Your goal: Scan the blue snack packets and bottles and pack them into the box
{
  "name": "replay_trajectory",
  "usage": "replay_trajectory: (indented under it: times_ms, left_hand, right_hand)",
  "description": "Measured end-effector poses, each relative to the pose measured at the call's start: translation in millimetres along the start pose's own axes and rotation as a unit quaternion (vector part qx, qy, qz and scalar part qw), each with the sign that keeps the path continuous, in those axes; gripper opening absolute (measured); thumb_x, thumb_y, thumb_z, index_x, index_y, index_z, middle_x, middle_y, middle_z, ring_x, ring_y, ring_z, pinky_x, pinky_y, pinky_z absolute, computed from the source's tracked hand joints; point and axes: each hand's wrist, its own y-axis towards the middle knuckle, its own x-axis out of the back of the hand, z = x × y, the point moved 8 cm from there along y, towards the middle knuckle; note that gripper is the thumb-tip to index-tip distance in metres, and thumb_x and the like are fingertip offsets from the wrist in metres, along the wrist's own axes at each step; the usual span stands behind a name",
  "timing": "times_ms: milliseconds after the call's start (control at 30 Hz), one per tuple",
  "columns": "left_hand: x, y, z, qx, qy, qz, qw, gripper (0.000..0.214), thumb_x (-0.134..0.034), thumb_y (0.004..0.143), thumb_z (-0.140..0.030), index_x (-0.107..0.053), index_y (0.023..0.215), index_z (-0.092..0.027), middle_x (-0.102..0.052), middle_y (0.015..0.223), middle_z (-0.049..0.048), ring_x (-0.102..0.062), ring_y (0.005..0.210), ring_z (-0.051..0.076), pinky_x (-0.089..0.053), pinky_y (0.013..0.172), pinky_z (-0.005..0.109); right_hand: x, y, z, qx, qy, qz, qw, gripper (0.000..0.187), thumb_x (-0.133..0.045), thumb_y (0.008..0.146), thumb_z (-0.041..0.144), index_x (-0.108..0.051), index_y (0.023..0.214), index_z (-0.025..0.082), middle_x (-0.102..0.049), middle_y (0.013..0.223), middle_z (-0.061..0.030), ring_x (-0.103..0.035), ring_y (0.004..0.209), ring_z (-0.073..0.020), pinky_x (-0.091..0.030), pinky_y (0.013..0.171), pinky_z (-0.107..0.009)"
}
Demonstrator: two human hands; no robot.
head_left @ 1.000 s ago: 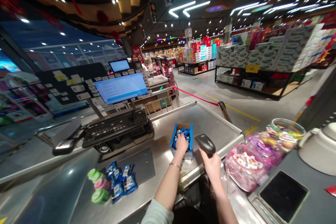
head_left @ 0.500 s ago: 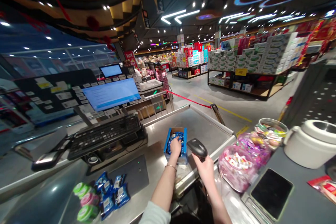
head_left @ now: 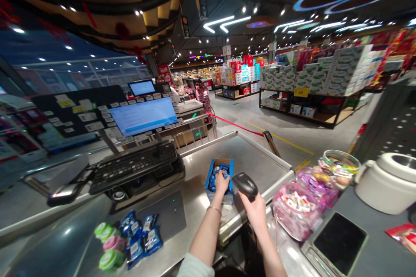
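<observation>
While we have our left hand [head_left: 221, 181] down in the blue open-topped box [head_left: 231, 169], our right hand [head_left: 255, 207] holds a black scanner [head_left: 245, 185], per the head view. Left grip: fingers in among the blue packets [head_left: 212, 178] inside the box; we can't tell if they're closed on one. Right grip: wrapped around the scanner's handle, scanner head just right of the box. Box stands on the metal counter [head_left: 195, 173], in front of us. We wear a thin bracelet [head_left: 214, 209] on the left wrist.

Nearer us, to the left: loose blue packets [head_left: 138, 233] in a cluster at the edge of a dark mat [head_left: 173, 212], small tubs [head_left: 113, 243] in green and pink beside them. Behind the mat we have a black keyboard [head_left: 133, 166], then a lit monitor [head_left: 144, 117]; text on it too small for us to read.

Right side: pink candy tub [head_left: 294, 216], clear jar [head_left: 341, 166] farther back, dark-screened device [head_left: 340, 242] nearer us, white pot [head_left: 385, 188] beyond it.
</observation>
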Motion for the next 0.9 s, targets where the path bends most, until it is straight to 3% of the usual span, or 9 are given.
replay_trajectory:
  times_ms: [267,400,633,900]
  left_hand:
    - [1.2,-12.1,1.2,0.014,0.003,-0.009,1.000,0.048,-0.055,0.079,-0.016,-0.047,0.126,-0.012,-0.044,0.132,0.0197,-0.056,0.114,0.025,-0.045,0.093,0.032]
    - [12.0,-20.6,-3.9,-0.014,-0.022,-0.022,0.999,0.057,-0.057,0.077,-0.015,-0.042,0.131,-0.015,-0.040,0.132,0.0159,-0.053,0.117,0.023,-0.044,0.096,0.031]
    - [65.4,-61.3,-4.7,-0.112,-0.154,-0.144,0.971,0.053,-0.063,0.070,-0.014,-0.048,0.120,-0.022,-0.044,0.123,0.0073,-0.050,0.118,0.021,-0.038,0.106,0.036]
    - [124.1,-97.9,22.1,-0.096,-0.207,-0.240,0.943,0.060,-0.060,0.069,-0.007,-0.046,0.125,-0.024,-0.048,0.124,0.0077,-0.049,0.119,0.022,-0.040,0.104,0.038]
  right_hand:
    - [-3.8,-1.5,-4.3,0.013,-0.020,0.004,1.000,0.044,-0.066,0.070,0.050,-0.072,0.092,0.013,-0.075,0.084,-0.0115,-0.070,0.083,-0.0290,-0.053,0.075,-0.037]
    - [-7.5,-2.9,-7.3,0.016,-0.014,0.010,1.000,0.045,-0.066,0.070,0.050,-0.072,0.093,0.013,-0.075,0.085,-0.0117,-0.070,0.084,-0.0295,-0.053,0.075,-0.038]
    - [-15.1,-8.4,-3.6,0.018,-0.030,0.041,0.999,0.039,-0.065,0.071,0.046,-0.071,0.092,0.013,-0.075,0.085,-0.0106,-0.070,0.083,-0.0280,-0.053,0.076,-0.037]
    - [-50.8,-37.0,13.8,0.061,-0.124,0.136,0.981,0.041,-0.058,0.074,0.046,-0.070,0.097,0.014,-0.075,0.084,-0.0104,-0.069,0.083,-0.0287,-0.052,0.073,-0.036]
